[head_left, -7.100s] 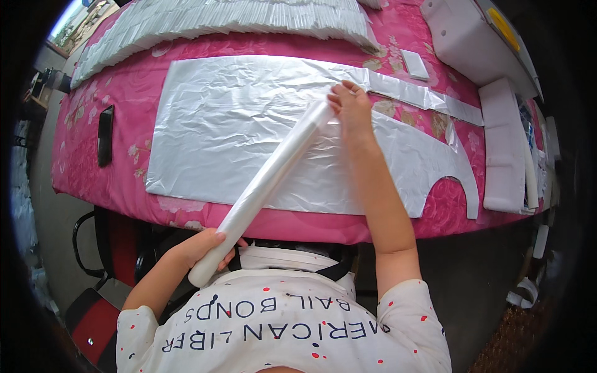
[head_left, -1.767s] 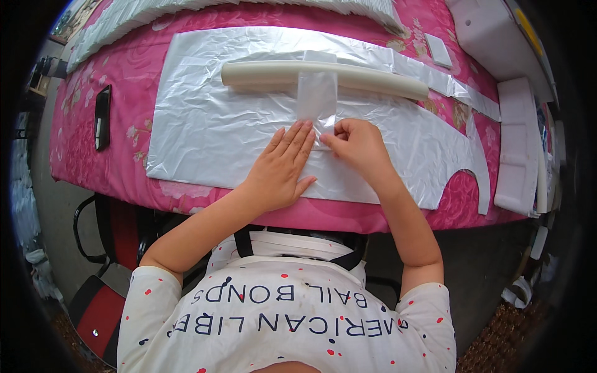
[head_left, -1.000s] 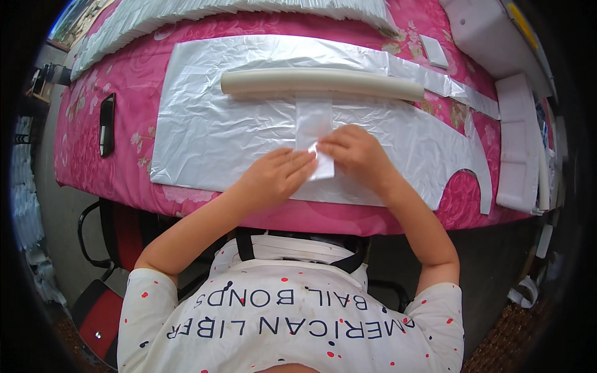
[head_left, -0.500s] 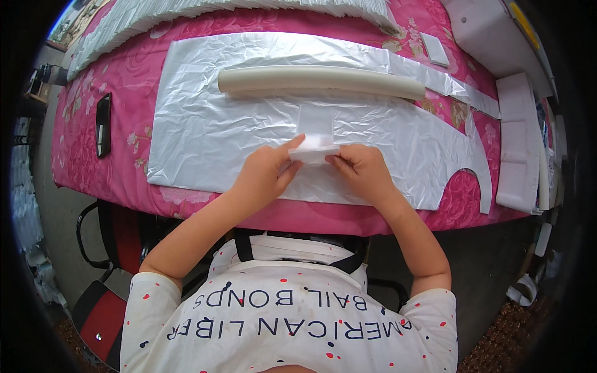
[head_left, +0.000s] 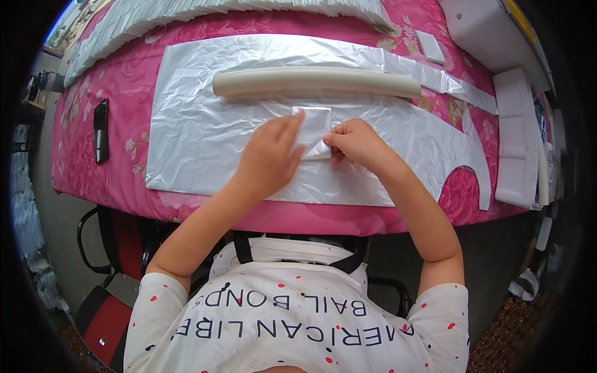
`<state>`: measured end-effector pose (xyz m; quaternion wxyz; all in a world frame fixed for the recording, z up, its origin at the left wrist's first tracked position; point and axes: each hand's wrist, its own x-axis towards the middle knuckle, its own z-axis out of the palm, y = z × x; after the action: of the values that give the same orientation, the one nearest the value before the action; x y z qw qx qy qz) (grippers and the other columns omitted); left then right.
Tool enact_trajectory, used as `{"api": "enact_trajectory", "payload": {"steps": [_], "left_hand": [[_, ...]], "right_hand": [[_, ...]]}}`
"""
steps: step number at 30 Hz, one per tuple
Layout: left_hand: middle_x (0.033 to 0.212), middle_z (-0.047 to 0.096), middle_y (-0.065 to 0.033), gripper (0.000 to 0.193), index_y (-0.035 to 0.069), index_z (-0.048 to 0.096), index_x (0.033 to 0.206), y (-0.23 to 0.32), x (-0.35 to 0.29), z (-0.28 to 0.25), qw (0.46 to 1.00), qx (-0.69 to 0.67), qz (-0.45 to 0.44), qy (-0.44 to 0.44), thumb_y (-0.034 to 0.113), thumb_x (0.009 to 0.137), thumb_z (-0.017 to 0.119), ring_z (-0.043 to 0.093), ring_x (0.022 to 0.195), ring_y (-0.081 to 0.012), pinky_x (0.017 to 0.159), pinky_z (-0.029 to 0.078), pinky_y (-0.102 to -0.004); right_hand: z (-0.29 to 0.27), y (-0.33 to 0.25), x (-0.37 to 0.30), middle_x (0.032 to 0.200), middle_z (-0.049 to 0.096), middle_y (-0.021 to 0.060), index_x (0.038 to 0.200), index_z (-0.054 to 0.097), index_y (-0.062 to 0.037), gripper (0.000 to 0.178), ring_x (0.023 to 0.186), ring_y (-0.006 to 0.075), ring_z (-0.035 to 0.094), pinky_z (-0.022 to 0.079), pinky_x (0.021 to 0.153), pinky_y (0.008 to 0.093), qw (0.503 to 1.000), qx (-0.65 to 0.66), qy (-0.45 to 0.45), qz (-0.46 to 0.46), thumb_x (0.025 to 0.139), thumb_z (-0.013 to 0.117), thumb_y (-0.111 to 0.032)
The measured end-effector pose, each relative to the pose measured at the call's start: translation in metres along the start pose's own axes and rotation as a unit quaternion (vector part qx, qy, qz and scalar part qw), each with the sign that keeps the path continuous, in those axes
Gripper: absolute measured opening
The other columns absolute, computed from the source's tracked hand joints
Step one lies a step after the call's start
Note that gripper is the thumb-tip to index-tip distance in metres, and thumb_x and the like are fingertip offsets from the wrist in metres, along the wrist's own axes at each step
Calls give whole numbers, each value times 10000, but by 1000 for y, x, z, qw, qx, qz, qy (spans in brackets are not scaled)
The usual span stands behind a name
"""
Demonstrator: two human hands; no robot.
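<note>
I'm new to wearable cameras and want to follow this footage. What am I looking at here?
There is no machine: these are a person's own bare hands. The view comes from the left one of two fisheye cameras worn on the head, looking down, so straight edges bend near the rim.

A pink flowered cloth covers the surface. On it lies a large crinkled silvery sheet, with a pale tube across it. A dark flat object lies off to the left.

The right hand pinches the edge of a small whitish film piece. The left hand, slightly blurred, is at its left side; whether it presses down, I can't tell.
</note>
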<state>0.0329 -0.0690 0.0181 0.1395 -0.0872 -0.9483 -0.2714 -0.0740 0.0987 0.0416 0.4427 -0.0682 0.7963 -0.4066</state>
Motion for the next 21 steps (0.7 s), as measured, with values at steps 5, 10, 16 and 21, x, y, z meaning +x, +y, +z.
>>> {"api": "enact_trajectory", "payload": {"steps": [5,10,16,21], "left_hand": [[1391,282,-233,884,-74,222,1358,18,3,22,993,86,28,-75,472,765,585,241,1318,-343,1087,158,-433],[1433,174,-248,1044,-88,160,1369,9,4,36,991,94,6,-92,610,705,564,134,1356,-346,1100,83,-443],[1433,170,-249,1067,-93,156,1366,9,4,39,993,85,11,-82,624,692,569,131,1355,-348,1101,78,-444],[1425,194,-250,1083,-98,189,1351,13,-6,20,987,82,30,-135,631,660,593,158,1347,-351,1098,99,-449]], "right_hand": [[0,1,3,624,614,81,713,629,23,241,537,143,613,460,530,270,1000,-7,-8,-13,816,557,-183],[5,3,2,604,597,62,684,620,1,216,526,151,602,440,504,264,999,-28,28,-19,765,612,-199],[7,10,-23,641,624,100,714,628,-21,173,567,232,599,470,554,323,923,-311,179,-137,670,664,-184],[4,33,-52,647,627,101,723,619,-13,180,588,210,609,472,575,302,937,-282,154,-140,663,682,-171]]}}
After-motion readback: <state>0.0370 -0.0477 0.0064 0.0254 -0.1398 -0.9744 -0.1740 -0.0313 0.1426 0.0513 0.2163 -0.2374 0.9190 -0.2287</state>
